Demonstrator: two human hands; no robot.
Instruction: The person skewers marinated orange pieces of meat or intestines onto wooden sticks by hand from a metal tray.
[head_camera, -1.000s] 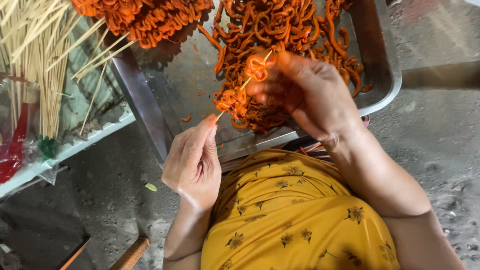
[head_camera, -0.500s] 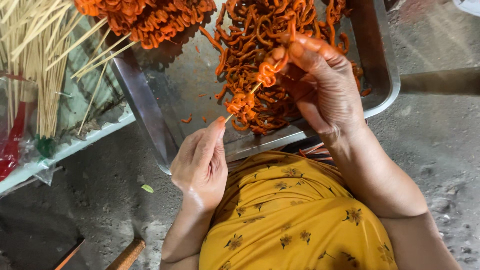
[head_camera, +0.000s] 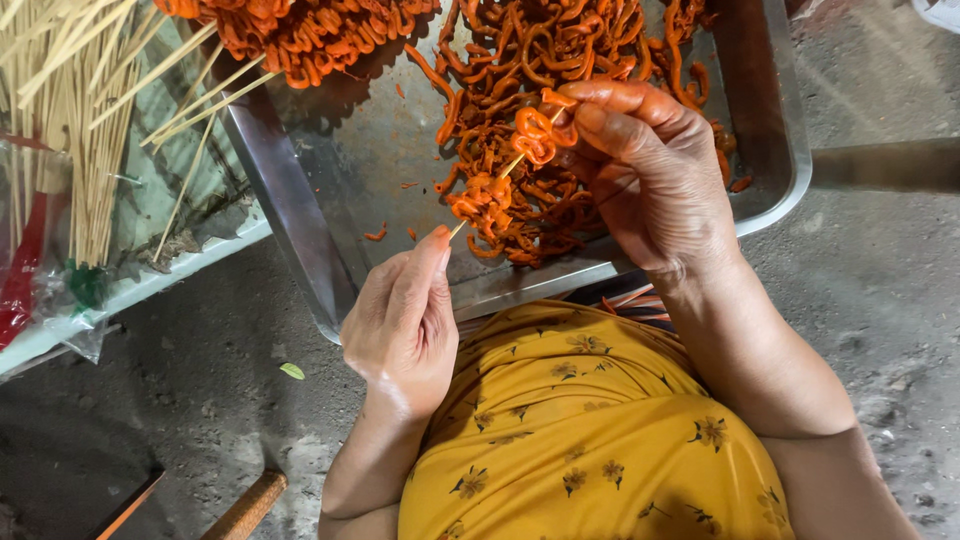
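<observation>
one skewer (head_camera: 505, 172) is being pinched by the left hand (head_camera: 405, 320) and part-loaded by right hand (head_camera: 650, 175) fingers clamped on a strip (head_camera: 535, 128); plenty is still sitting in the tray (head_camera: 775, 130), many sticks (head_camera: 75, 130) unused.

2 hands (head_camera: 405, 325), 1 skewer (head_camera: 505, 170), 1 metal tray (head_camera: 290, 205), approx. 2 meat heaps (head_camera: 310, 35)

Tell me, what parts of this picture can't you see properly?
- Head view: the left hand hides its own palm and the skewer's lower end.
- The right hand covers the skewer's tip and some orange strips beneath it.
- The metal tray and the pile of threaded skewers are cut off by the top edge.
- The bundle of bare sticks runs off the top-left.
</observation>
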